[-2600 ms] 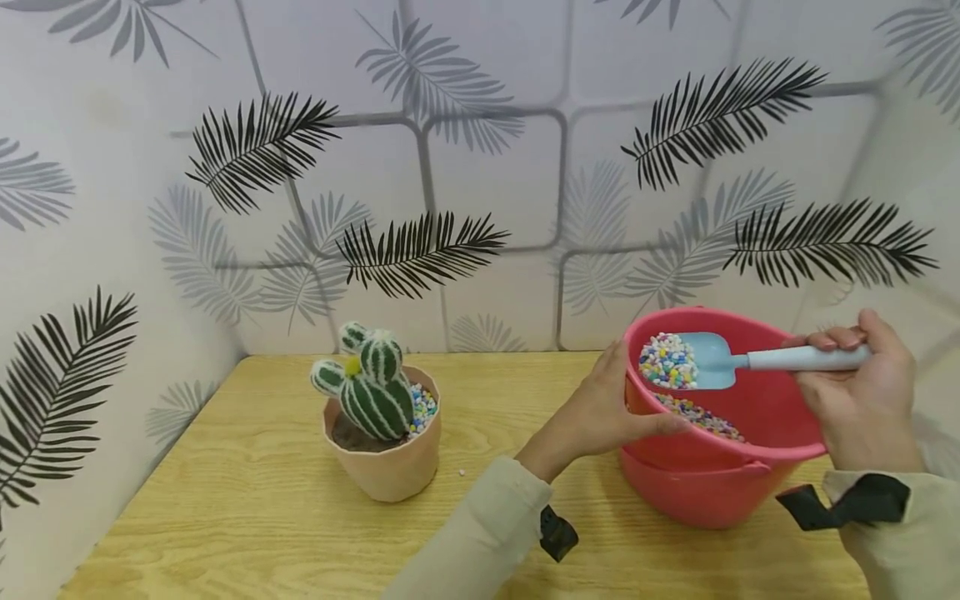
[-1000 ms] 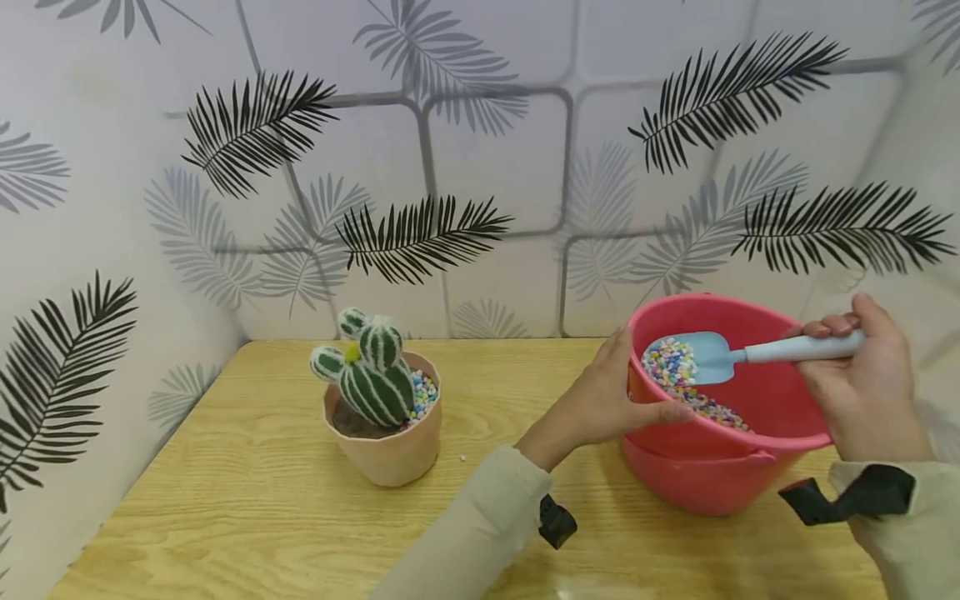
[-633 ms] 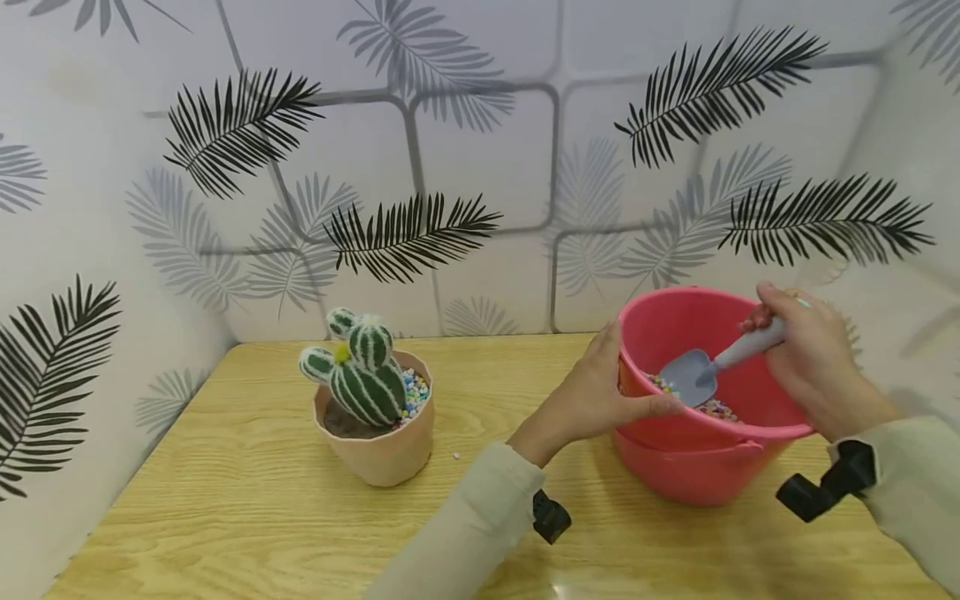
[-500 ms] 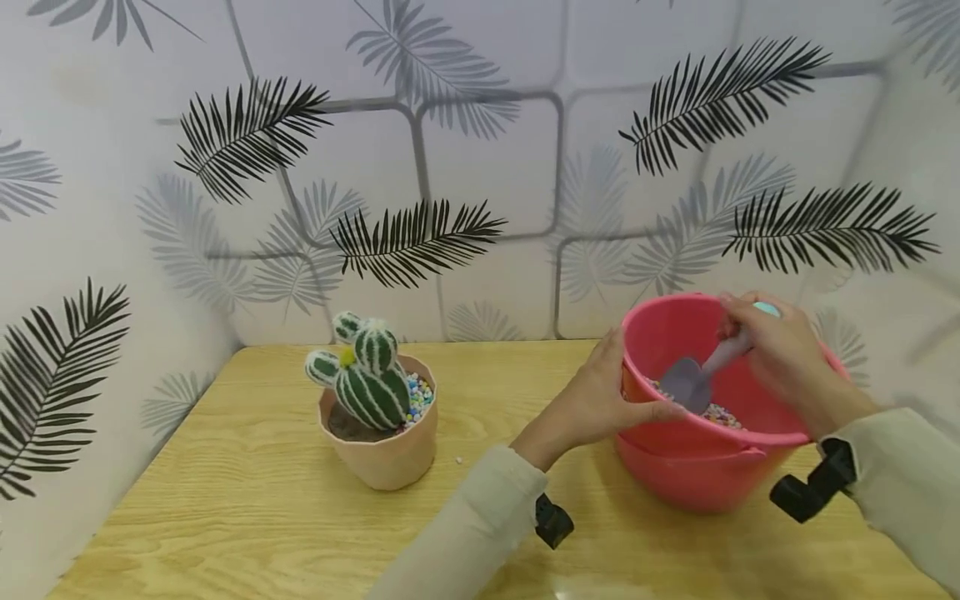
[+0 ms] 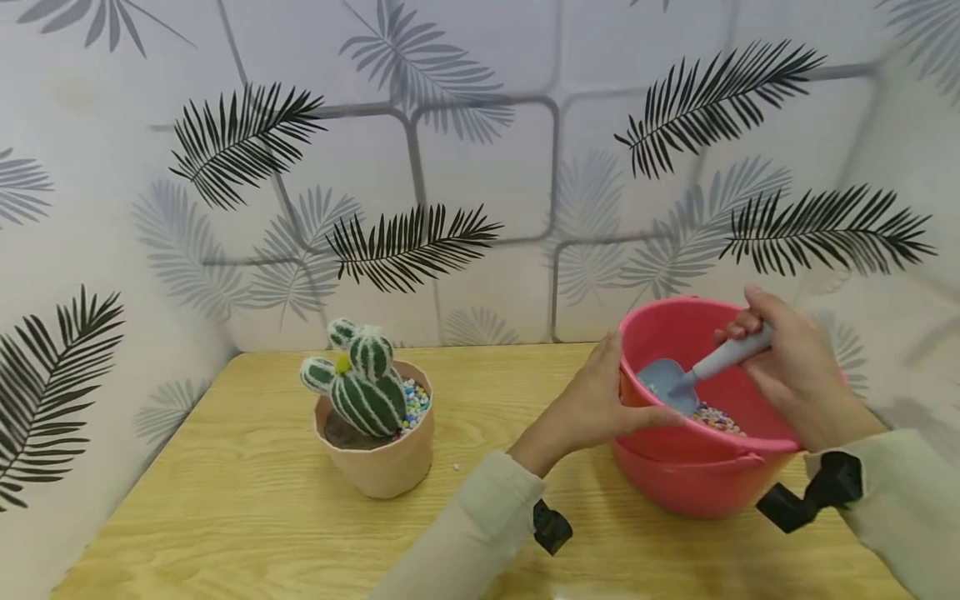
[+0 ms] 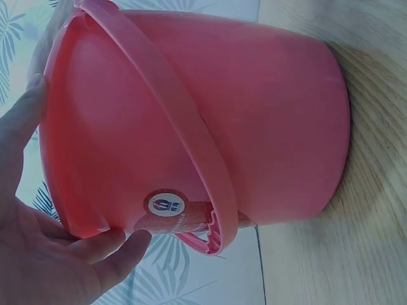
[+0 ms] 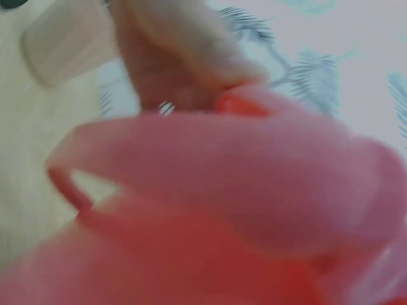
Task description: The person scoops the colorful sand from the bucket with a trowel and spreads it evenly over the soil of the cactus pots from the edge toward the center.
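Observation:
My left hand [image 5: 588,404] holds the near-left rim of a pinkish-red bucket [image 5: 686,479], thumb along the outside. In the left wrist view, its fingers sit at the rim of the bucket [image 6: 286,127], beside the bail handle [image 6: 184,121]. My right hand [image 5: 798,362] grips the pale handle of a small trowel [image 5: 723,356] from the right side. The trowel's blue-grey blade is inside the bucket by the left wall, with a few pebbles on it. Multicoloured pebbles [image 5: 720,419] lie in the bucket below. The right wrist view is blurred and hides the trowel.
To the left stands a peach pot [image 5: 382,473] with a knitted cactus [image 5: 367,402], brown soil and coloured pebbles [image 5: 415,404]. One white pebble [image 5: 455,467] lies on the wooden table [image 5: 247,517]. A leaf-patterned wall [image 5: 495,275] closes the back.
The trowel, heaped with pebbles earlier, was tipped over inside the bucket and its load dropped. It has since turned back and moved left. My left hand keeps its place on the rim.

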